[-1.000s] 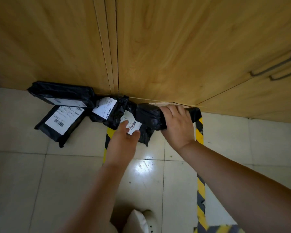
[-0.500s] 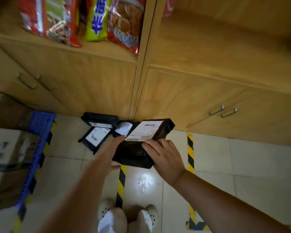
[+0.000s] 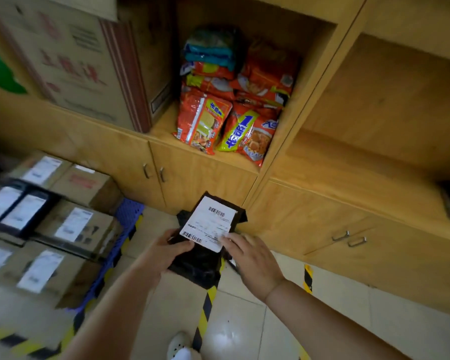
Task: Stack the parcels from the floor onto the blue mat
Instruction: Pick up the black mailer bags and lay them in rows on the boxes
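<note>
Gripped in both hands, held up above the floor (image 3: 244, 331) in front of the cabinet (image 3: 361, 178): black parcel (image 3: 203, 263) with white label (image 3: 210, 224) facing up. Left hand (image 3: 166, 252) curled round the near left edge, thumb on top at the label's corner. Right hand (image 3: 252, 258) on the right edge, fingertips on the label, fingers bent over the side.

Behind, filling the far side: wooden cabinet with doors below and open shelves above. On the left shelf, big cardboard carton (image 3: 70, 61) with red lettering. Beside it, in the same bay, stack of snack bags (image 3: 231, 100), mostly red and orange, reaching the shelf's front edge.

At the left: pile of cardboard boxes (image 3: 65, 229) with white labels, blurred, stacked on the blue mat (image 3: 115, 245), whose right edge shows beside the yellow-and-black floor tape (image 3: 205, 315). Among the boxes, dark flat parcels (image 3: 16, 206) on top, probably two, hard to say through the blur.

On the floor just behind the held parcel, against the cabinet's foot: another black parcel (image 3: 183, 216), mostly hidden. At the bottom edge: tip of a white shoe (image 3: 178, 349). On the lower doors: small metal handles (image 3: 348, 238).
</note>
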Action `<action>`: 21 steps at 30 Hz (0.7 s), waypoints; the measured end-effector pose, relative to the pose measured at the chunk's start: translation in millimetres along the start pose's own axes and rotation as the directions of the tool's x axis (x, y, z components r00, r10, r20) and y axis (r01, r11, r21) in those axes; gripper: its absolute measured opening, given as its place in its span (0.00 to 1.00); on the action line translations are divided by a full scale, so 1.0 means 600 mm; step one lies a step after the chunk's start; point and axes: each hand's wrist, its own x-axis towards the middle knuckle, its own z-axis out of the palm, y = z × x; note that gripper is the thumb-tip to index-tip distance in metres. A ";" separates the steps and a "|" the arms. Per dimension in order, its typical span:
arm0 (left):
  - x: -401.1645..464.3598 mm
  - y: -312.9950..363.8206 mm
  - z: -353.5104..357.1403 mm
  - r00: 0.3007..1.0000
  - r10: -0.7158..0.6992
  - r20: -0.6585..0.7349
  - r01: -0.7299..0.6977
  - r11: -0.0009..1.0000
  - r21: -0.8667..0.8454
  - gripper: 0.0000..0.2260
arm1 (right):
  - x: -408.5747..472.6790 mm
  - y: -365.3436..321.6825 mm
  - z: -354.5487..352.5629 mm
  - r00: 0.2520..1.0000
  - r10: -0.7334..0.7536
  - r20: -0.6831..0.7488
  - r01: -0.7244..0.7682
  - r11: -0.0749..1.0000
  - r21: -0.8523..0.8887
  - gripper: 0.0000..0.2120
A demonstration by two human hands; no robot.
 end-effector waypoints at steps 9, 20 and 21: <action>-0.178 0.028 -0.063 0.968 0.233 0.095 -0.251 0.921 0.297 0.23 | 0.026 -0.041 -0.153 0.985 0.001 0.174 -0.013 0.998 0.067 0.45; -0.371 -0.013 -0.075 0.907 0.416 -0.070 -0.295 0.744 0.599 0.25 | 0.010 -0.144 -0.255 0.932 -0.177 0.315 0.147 0.982 0.118 0.43; -0.390 -0.019 -0.079 0.897 0.437 -0.069 -0.303 0.721 0.623 0.24 | 0.013 -0.163 -0.265 0.913 -0.183 0.364 0.134 0.978 0.157 0.41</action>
